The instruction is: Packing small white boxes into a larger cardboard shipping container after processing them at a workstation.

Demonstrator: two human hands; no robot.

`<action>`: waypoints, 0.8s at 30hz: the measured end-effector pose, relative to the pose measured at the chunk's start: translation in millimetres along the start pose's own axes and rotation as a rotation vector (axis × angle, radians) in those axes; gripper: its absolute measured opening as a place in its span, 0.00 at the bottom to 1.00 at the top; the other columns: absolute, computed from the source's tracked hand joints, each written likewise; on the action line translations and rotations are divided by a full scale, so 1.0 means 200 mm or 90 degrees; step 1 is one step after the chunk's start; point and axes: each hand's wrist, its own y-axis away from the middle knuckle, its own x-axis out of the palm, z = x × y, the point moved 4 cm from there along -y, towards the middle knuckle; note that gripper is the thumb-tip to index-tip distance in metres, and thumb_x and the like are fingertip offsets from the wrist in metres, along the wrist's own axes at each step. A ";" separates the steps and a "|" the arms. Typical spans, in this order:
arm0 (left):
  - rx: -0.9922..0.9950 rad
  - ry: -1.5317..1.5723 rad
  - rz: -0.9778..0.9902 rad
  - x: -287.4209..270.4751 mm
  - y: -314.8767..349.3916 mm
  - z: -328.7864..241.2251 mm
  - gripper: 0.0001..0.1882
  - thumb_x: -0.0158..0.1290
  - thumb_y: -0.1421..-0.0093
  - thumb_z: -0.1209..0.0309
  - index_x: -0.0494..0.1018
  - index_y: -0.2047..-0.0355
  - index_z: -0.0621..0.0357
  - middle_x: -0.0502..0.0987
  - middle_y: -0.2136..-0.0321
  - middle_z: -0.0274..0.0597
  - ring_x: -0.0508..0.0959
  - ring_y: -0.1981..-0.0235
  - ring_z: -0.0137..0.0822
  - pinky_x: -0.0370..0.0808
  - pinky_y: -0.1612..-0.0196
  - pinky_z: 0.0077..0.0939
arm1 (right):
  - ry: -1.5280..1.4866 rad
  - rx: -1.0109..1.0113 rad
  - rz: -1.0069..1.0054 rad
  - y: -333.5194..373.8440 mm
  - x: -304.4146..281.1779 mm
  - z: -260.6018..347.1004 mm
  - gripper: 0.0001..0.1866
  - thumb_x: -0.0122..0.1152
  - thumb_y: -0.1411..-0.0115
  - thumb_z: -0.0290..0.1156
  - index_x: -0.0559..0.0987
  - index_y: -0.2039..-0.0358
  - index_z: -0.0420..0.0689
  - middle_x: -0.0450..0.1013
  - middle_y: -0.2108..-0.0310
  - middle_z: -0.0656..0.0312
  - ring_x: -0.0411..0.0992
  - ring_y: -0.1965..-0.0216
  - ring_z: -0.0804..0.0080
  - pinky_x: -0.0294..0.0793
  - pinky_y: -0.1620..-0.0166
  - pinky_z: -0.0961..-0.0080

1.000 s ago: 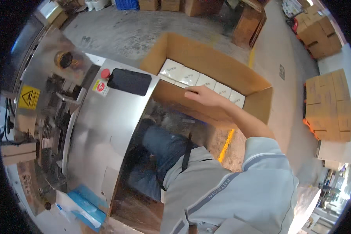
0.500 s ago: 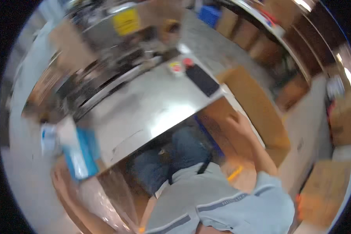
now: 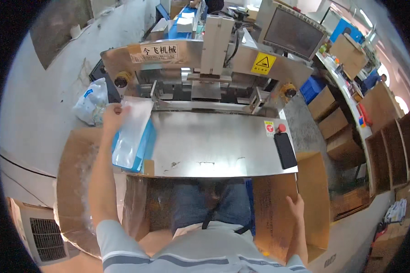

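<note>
Visibly, in the head view, the left hand's [image 3: 114, 117] grip pinches thin, glossy film [image 3: 139, 113] over a smooth blue packet [image 3: 145, 142] on the flat steel bench [image 3: 209, 141], while the right hand's [image 3: 297, 209] grip, beside the cardboard box [image 3: 272, 209], cannot be told.

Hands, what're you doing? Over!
Left hand at translucent plastic sheet over blue plastic package. Right hand at brown cardboard box. Black phone on silver metal worktop.

scuffed white wall [image 3: 27, 113], grey floor [image 3: 304, 127], bright light [image 3: 365, 18]
</note>
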 end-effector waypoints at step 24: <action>0.375 0.196 0.267 0.12 0.99 -1.38 0.09 0.58 0.40 0.75 0.77 0.59 0.56 0.82 0.71 0.46 0.83 0.72 0.47 0.79 0.69 0.36 | -0.177 -0.585 0.044 0.13 0.32 1.84 0.39 0.75 0.49 0.35 0.69 0.39 0.40 0.68 0.41 0.44 0.66 0.38 0.45 0.66 0.37 0.58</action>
